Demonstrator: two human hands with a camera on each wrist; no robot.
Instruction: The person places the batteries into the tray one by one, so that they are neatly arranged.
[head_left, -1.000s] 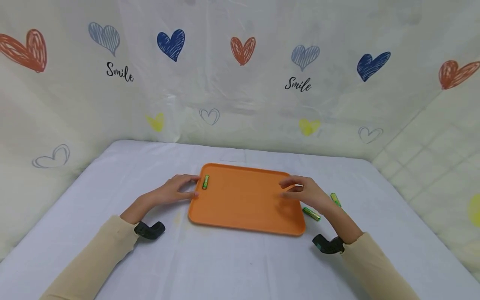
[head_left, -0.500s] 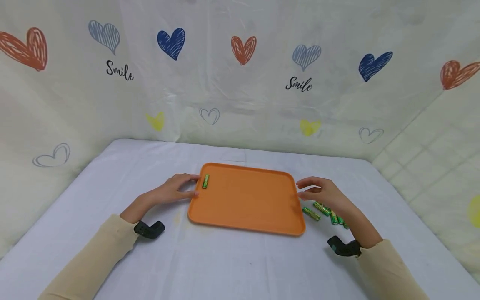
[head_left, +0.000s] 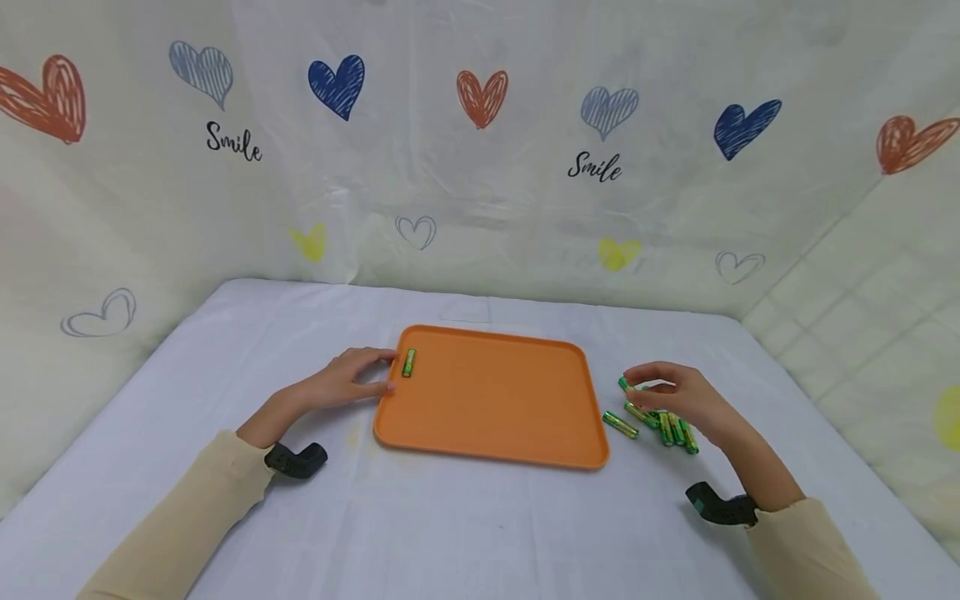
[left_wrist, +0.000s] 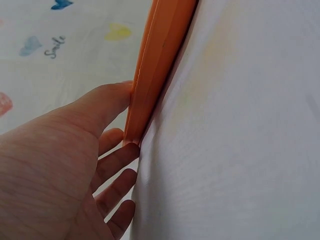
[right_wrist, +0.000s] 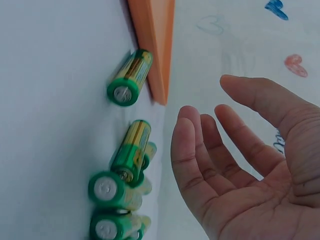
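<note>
An orange tray [head_left: 491, 400] lies on the table with one green-and-gold battery [head_left: 408, 362] near its left edge. My left hand [head_left: 341, 382] rests against the tray's left side; in the left wrist view, thumb and fingertips touch the orange rim [left_wrist: 155, 65]. Over a small heap of batteries [head_left: 678, 432] right of the tray hovers my right hand [head_left: 686, 398], its fingers loosely bent and holding nothing. One loose battery [head_left: 621, 424] lies between heap and tray. The right wrist view has that battery [right_wrist: 130, 77] close to the tray's side [right_wrist: 155, 55], and the hand apart from the heap.
White cloth [head_left: 465, 533] covers the table. Behind it hangs a pale sheet [head_left: 525, 208] printed with hearts. A black wrist device [head_left: 296, 460] sits at the left cuff and another black device [head_left: 722, 504] at the right.
My right hand has moved right, from above the tray to above the battery heap, which shows more now. The left hand, the tray and the battery on it stay put.
</note>
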